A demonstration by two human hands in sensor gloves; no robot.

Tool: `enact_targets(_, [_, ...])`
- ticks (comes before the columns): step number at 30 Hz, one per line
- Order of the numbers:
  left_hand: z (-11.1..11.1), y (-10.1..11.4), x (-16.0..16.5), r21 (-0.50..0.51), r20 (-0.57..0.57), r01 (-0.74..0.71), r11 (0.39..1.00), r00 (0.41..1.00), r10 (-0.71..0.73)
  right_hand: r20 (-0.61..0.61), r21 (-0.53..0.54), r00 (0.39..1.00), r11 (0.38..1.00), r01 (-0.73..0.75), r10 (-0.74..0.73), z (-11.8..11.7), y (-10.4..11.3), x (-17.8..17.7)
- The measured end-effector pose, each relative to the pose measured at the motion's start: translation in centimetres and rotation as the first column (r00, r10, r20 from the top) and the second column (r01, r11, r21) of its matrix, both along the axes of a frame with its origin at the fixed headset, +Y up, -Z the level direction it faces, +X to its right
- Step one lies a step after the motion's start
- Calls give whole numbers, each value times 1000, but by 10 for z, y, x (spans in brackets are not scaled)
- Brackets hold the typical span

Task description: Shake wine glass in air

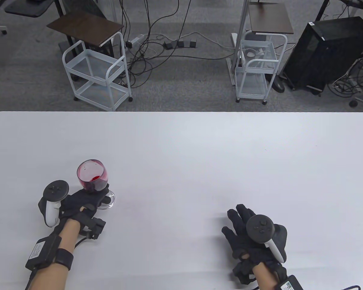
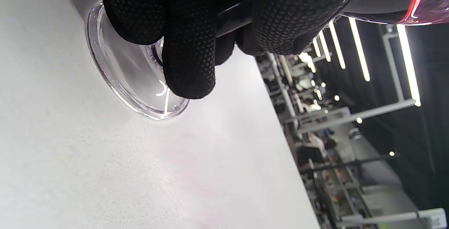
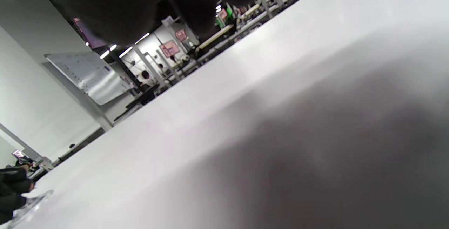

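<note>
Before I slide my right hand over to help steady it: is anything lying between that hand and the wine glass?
Nothing: in the table view only bare white table lies between the right hand and the wine glass held by the left hand.

Table view: even, bright overhead light; sharp throughout; table (image 1: 199, 145) nearly washed out, soft faint shadows beside each hand. Slight barrel bend at far corners.

Left wrist view: tilted sideways; ceiling strip lights (image 2: 357, 50) bloom against a dark room; glove fingers (image 2: 189, 46) crisp, background soft.

Right wrist view: tilted; broad blurred shadow (image 3: 333, 152) over the near table; dark fingers (image 3: 105, 8) out of focus.
</note>
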State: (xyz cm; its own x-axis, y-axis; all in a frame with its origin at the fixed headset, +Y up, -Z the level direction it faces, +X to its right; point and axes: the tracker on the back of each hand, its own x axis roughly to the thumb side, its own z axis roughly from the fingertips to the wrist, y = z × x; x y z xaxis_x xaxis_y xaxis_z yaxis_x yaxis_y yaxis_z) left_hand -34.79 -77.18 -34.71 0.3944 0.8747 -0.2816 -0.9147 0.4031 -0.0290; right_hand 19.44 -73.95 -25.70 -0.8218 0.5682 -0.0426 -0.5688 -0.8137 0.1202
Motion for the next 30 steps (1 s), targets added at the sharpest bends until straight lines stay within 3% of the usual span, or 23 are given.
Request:
enact_targets(9, [1, 1, 0, 1, -7, 25, 1000, 1000, -25, 0, -7, 1000, 1000, -1, 1, 0, -1, 0])
enact_targets(17, [27, 32, -12, -34, 55, 323, 946, 946, -321, 0, -11, 1000, 1000, 3, -3, 0, -1, 0])
enact_targets(21, [51, 43, -14, 30, 52, 521, 853, 851, -522, -6, -19, 1000, 1000, -3, 3, 0, -1, 0])
enact_targets(25, [72, 41, -12, 6, 133, 621, 784, 776, -616, -2, -9, 1000, 1000, -3, 3, 0, 0, 0])
enact_targets(27, [82, 39, -9, 3, 189, 718, 696, 683, -706, 1, 4, 1000, 1000, -1, 1, 1, 1, 1])
enact_targets(29, [93, 37, -4, 27, 264, 835, 549, 524, -810, 1, 8, 1000, 1000, -5, 5, 1, 1, 0])
enact_targets(30, [97, 36, -2, 33, 293, 860, 509, 479, -828, 1, 7, 1000, 1000, -6, 6, 1, 1, 0])
